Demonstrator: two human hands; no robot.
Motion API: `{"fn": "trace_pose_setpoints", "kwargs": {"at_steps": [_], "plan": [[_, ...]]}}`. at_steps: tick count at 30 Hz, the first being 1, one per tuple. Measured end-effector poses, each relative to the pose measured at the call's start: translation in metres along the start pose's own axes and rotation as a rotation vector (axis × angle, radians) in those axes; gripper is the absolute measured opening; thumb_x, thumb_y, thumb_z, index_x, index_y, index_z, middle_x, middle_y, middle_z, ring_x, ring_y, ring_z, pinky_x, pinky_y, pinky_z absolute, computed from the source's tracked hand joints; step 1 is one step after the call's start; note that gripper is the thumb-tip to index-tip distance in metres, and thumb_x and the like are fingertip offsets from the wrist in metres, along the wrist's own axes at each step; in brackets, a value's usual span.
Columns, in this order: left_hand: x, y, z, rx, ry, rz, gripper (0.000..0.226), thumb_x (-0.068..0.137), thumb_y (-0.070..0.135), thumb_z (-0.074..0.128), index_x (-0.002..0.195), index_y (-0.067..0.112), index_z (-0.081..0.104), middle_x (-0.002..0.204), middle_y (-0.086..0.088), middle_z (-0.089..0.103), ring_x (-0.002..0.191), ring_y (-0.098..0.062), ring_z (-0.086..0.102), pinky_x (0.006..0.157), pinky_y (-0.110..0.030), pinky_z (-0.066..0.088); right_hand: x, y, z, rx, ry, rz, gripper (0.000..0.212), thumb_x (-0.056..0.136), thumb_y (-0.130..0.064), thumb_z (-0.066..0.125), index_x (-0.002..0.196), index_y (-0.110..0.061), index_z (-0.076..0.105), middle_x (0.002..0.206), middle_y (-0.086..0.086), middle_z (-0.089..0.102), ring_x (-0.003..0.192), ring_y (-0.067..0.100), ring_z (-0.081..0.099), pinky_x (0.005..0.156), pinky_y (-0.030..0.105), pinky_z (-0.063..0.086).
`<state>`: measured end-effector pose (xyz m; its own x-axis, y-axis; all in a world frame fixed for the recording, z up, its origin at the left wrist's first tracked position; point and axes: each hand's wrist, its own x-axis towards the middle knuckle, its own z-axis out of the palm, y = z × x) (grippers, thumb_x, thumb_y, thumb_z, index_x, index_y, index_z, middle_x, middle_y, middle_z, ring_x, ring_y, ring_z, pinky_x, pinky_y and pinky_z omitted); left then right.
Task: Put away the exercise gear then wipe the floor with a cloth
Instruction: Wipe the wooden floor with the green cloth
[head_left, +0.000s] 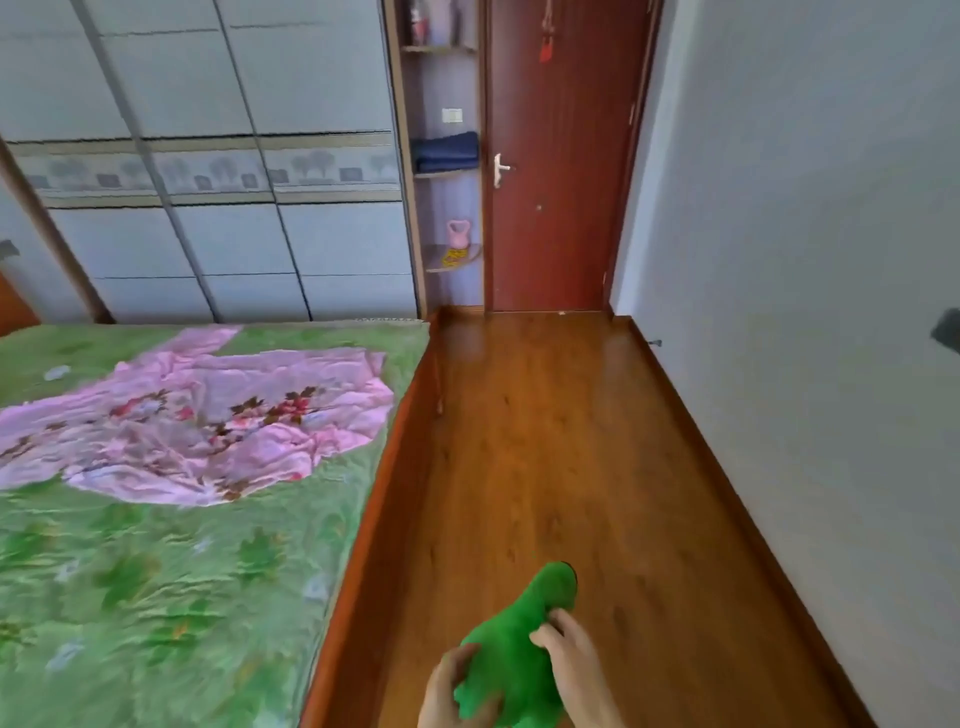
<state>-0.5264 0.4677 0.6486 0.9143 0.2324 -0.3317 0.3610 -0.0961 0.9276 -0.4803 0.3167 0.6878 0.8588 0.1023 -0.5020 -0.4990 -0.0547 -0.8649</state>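
Both my hands, left (449, 686) and right (569, 660), have fingers curled into the green cloth (519, 644) above the wooden floor (545, 441).

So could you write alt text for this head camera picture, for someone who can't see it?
Both hands, left hand and right hand, hold a green cloth above a wooden floor. A bed is at left, a closed door ahead, and a pink kettlebell on a corner shelf.

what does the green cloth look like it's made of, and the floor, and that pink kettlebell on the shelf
Green cloth: soft fabric, likely microfiber or terry, since it bunches limply in both hands.
Floor: wood or wood-look laminate, with plank seams, grain and a glossy sheen.
Pink kettlebell: smooth and matte, possibly plastic or vinyl-coated; too small to tell.
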Motion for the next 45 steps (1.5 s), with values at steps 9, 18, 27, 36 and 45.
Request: {"fn": "trace_pose_setpoints", "kwargs": {"at_steps": [9, 18, 27, 36, 45], "plan": [[0.132, 0.059, 0.104, 0.288, -0.246, 0.1, 0.034, 0.077, 0.016, 0.072, 0.094, 0.042, 0.06, 0.108, 0.005, 0.061, 0.093, -0.001, 0.058, 0.067, -0.006, 0.04, 0.115, -0.048, -0.073, 0.139, 0.178, -0.001, 0.013, 0.09, -0.011, 0.05, 0.077, -0.011, 0.052, 0.077, 0.009, 0.051, 0.072, 0.02, 0.051, 0.068, 0.03, 0.037], [0.296, 0.136, 0.165, 0.451, -0.502, 0.161, 0.05, 0.079, 0.017, 0.066, 0.101, 0.052, 0.039, 0.11, 0.017, 0.045, 0.109, -0.006, 0.054, 0.072, 0.003, 0.037, 0.236, -0.144, -0.119, 0.285, 0.404, -0.087, 0.017, 0.086, -0.005, 0.055, 0.07, -0.005, 0.051, 0.069, 0.012, 0.051, 0.067, 0.022, 0.05, 0.06, 0.029, 0.037], [0.416, 0.188, 0.213, 0.525, -0.506, 0.364, 0.055, 0.054, 0.065, 0.029, 0.109, 0.062, 0.032, 0.11, 0.029, 0.031, 0.115, 0.003, 0.043, 0.1, -0.008, 0.027, 0.353, -0.212, -0.15, 0.429, 0.537, -0.099, 0.028, 0.085, 0.003, 0.055, 0.059, -0.008, 0.047, 0.058, 0.009, 0.047, 0.057, 0.022, 0.047, 0.059, 0.032, 0.035], [0.567, 0.252, 0.282, 0.796, -0.643, 0.443, 0.065, 0.07, 0.042, 0.053, 0.13, 0.033, 0.029, 0.109, 0.024, 0.03, 0.118, -0.004, 0.045, 0.082, 0.003, 0.026, 0.489, -0.291, -0.211, 0.398, 0.655, -0.084, 0.018, 0.087, -0.006, 0.055, 0.07, -0.006, 0.051, 0.071, 0.012, 0.05, 0.066, 0.021, 0.048, 0.061, 0.029, 0.035], [0.685, 0.304, 0.333, 0.782, -0.784, 0.549, 0.04, 0.078, 0.018, 0.061, 0.111, 0.038, 0.051, 0.11, 0.019, 0.054, 0.102, 0.006, 0.052, 0.08, 0.002, 0.033, 0.566, -0.334, -0.252, 0.463, 0.854, -0.099, 0.02, 0.088, -0.006, 0.058, 0.069, -0.007, 0.051, 0.07, 0.01, 0.05, 0.064, 0.021, 0.046, 0.057, 0.025, 0.035]]}}
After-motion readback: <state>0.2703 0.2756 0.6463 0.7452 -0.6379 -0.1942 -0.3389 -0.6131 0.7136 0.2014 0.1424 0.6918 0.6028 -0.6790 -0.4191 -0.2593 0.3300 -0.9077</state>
